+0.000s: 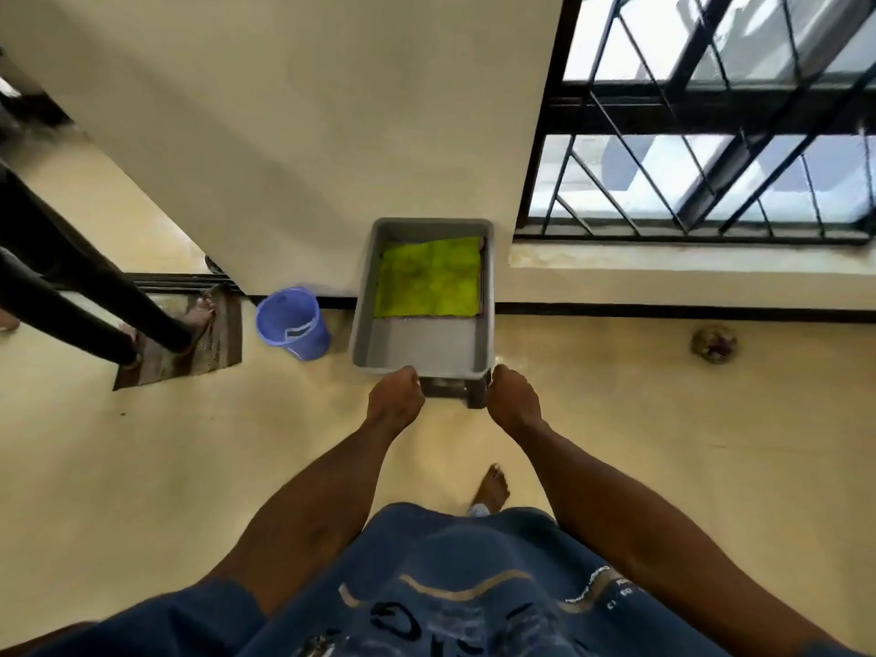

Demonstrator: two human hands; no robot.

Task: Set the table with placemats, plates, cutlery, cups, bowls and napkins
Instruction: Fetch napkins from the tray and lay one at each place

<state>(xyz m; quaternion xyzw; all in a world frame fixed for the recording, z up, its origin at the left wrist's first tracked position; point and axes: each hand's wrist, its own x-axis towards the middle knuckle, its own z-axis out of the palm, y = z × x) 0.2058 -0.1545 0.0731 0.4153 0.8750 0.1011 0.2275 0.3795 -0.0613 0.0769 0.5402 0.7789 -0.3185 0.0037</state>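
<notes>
Grey plastic fills the middle of the view: a grey tub [422, 343] is carried out in front of the body, both hands clamped on its near rim. The left hand [396, 395] curls its grip over the near-left corner, the right hand [514, 395] does the same at the near-right corner, fingers wrapped under the edge and out of sight. Just beyond the two grips, at the far end of the tub's floor, lies a folded lime-green cloth [429, 277], quite possibly a placemat or napkin; the near half of the tub shows bare. Past the left grip, on the floor by the wall, stands a blue bucket [294, 324]; farther left, another person's feet rest on a brown mat [189, 343]. Beyond the right grip runs a barred window [701, 120]. No worktop is in view, so this looks like the fetching stage, supplies in transit. Next move, I'd judge: keep the tub level, reach the worktop, set it down, then lift the cloth out.
</notes>
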